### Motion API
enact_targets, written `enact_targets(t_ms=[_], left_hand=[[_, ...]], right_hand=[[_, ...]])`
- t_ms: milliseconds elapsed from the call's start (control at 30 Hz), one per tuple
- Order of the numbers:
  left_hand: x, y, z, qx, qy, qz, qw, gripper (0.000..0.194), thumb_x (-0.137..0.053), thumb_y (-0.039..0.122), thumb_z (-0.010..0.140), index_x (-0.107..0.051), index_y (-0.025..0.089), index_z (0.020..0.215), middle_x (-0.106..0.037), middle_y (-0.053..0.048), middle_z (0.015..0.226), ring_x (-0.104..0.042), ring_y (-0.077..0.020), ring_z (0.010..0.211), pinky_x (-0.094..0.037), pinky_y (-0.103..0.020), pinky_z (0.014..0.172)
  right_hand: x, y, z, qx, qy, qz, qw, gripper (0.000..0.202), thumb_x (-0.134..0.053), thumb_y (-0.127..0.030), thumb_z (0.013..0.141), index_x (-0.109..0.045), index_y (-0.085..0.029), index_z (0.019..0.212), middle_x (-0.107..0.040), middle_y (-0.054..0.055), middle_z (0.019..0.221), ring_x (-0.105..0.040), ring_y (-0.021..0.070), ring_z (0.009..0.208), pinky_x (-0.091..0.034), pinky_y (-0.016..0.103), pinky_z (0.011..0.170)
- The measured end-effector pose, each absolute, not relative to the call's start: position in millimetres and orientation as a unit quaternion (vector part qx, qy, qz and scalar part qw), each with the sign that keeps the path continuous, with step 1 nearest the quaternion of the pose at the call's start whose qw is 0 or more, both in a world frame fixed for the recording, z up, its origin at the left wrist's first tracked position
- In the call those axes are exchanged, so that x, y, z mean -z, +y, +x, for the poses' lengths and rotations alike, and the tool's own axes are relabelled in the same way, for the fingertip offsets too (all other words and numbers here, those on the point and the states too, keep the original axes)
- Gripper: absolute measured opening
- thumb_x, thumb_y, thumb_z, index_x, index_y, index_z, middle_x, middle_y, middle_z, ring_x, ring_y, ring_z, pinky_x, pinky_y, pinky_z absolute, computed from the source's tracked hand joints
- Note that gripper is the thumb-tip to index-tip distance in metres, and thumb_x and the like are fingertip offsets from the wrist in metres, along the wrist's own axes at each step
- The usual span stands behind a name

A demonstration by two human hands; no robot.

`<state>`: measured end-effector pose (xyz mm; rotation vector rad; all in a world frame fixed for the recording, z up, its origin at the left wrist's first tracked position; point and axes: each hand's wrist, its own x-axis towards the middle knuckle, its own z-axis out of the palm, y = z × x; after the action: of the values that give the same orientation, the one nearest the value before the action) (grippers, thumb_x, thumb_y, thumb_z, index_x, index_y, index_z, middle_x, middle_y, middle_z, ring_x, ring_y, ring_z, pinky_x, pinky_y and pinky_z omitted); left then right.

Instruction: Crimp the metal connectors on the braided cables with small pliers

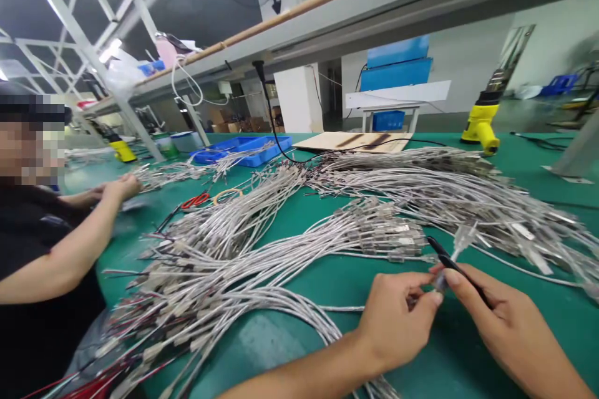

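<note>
Near the front right of the green table, my left hand (397, 318) is closed in a pinch on a cable end with a clear connector (440, 282). My right hand (500, 312) meets it there, its fingers wrapped round a black pen-like tool (456, 267) that slants across the connector. A second clear connector piece (464, 237) sticks up just beyond the fingertips. Left of my hands lies a large bundle of silver cables (299, 249) with clear plugs at its right end. Part of the cable under my left hand is hidden.
More cables (468, 193) pile up at the back right. Yellow heat gun (482, 124) stands behind them. Blue tray (255, 153), wooden board (350, 141) and red-handled scissors (195, 201) lie farther back. A co-worker's hands (122, 188) handle cables at left. A shelf (281, 28) spans overhead.
</note>
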<state>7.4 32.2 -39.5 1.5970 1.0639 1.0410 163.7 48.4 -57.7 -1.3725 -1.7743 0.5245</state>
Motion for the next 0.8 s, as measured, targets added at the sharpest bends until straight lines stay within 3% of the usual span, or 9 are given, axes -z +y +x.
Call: enact_targets(t_ms=[167,233,333,467,533,633,800], left_hand=[[44.1,37.5,8.4,-0.432,0.449,0.632,0.462,0.027,-0.049,0.023,0.078,-0.066,0.015,0.098,-0.044,0.003,0.054,-0.034,-0.0071,0.046,-0.024,-0.02,0.044],[44.3,40.2,8.1,-0.438,0.446,0.624,0.468,0.027,-0.049,0.021,0.078,-0.066,0.014,0.098,-0.044,0.003,0.053,-0.034,-0.0071,0.047,-0.026,-0.02,0.045],[42.3,41.7,7.6,-0.441,0.429,0.625,0.481,0.027,-0.047,0.017,0.078,-0.066,0.013,0.097,-0.043,0.003,0.054,-0.034,-0.0073,0.048,-0.028,-0.02,0.047],[40.0,39.8,7.1,-0.438,0.418,0.63,0.486,0.027,-0.046,0.018,0.079,-0.065,0.013,0.097,-0.043,0.002,0.058,-0.033,-0.0072,0.05,-0.028,-0.02,0.048],[41.0,38.2,7.0,-0.418,0.417,0.641,0.491,0.026,-0.045,0.022,0.081,-0.065,0.012,0.095,-0.04,0.003,0.055,-0.032,-0.0072,0.049,-0.027,-0.02,0.047],[44.1,36.0,7.2,-0.388,0.418,0.654,0.497,0.027,-0.045,0.026,0.081,-0.065,0.011,0.092,-0.036,0.004,0.052,-0.031,-0.007,0.047,-0.026,-0.02,0.046],[45.4,32.7,8.5,-0.387,0.432,0.663,0.473,0.029,-0.044,0.026,0.08,-0.067,0.016,0.095,-0.041,0.003,0.054,-0.032,-0.0068,0.046,-0.025,-0.019,0.043]], right_hand=[[58.4,45.6,160.3,-0.287,-0.699,-0.512,0.407,0.046,-0.042,-0.047,0.086,-0.058,-0.019,0.118,-0.063,0.005,0.112,-0.054,0.0263,0.109,-0.051,0.029,0.08],[60.0,41.9,155.6,-0.323,-0.696,-0.498,0.404,0.05,-0.043,-0.045,0.086,-0.047,-0.02,0.129,-0.059,0.006,0.119,-0.049,0.0256,0.114,-0.05,0.029,0.082],[59.8,38.7,149.6,-0.382,-0.685,-0.469,0.406,0.053,-0.046,-0.043,0.086,-0.041,-0.018,0.133,-0.063,0.01,0.113,-0.054,0.025,0.109,-0.051,0.029,0.08],[54.8,41.9,149.0,-0.373,-0.664,-0.475,0.442,0.049,-0.05,-0.044,0.082,-0.052,-0.016,0.122,-0.069,0.009,0.098,-0.062,0.0243,0.097,-0.051,0.028,0.078],[52.2,45.4,151.2,-0.316,-0.667,-0.506,0.446,0.041,-0.049,-0.047,0.08,-0.064,-0.017,0.104,-0.07,0.006,0.09,-0.064,0.0242,0.088,-0.053,0.026,0.072],[53.3,48.7,155.6,-0.251,-0.674,-0.543,0.433,0.042,-0.045,-0.05,0.08,-0.07,-0.017,0.083,-0.07,0.004,0.082,-0.065,0.0234,0.077,-0.053,0.024,0.064],[73.8,44.7,163.0,-0.221,-0.651,-0.57,0.451,0.038,-0.048,-0.051,0.078,-0.071,-0.024,0.091,-0.071,0.001,0.091,-0.064,0.027,0.089,-0.056,0.025,0.057]])
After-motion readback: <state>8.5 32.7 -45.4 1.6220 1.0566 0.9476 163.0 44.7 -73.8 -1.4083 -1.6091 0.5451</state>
